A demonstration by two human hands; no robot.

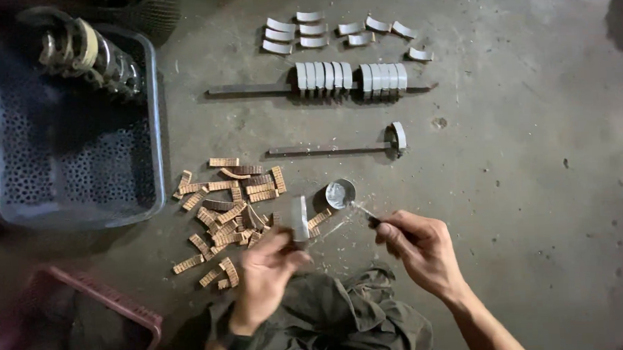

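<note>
Blue basket (77, 197) sits far left on the floor (533, 188), brown lining strips (226, 205) heaped beside it. Your left hand (266, 273) pinches an upright grey curved shoe (299, 219) just above your lap. Your right hand (421, 247) has its fingers pressed around a thin brush (363, 210) reaching to the small round tin (340, 192).

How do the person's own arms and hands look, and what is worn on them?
Both hands are bare, with no gloves and no rings that I can see. The left hand has a dark band, like a watch, around the wrist. The right hand has nothing on its wrist, and the right forearm is bare, with no sleeve visible.
</note>
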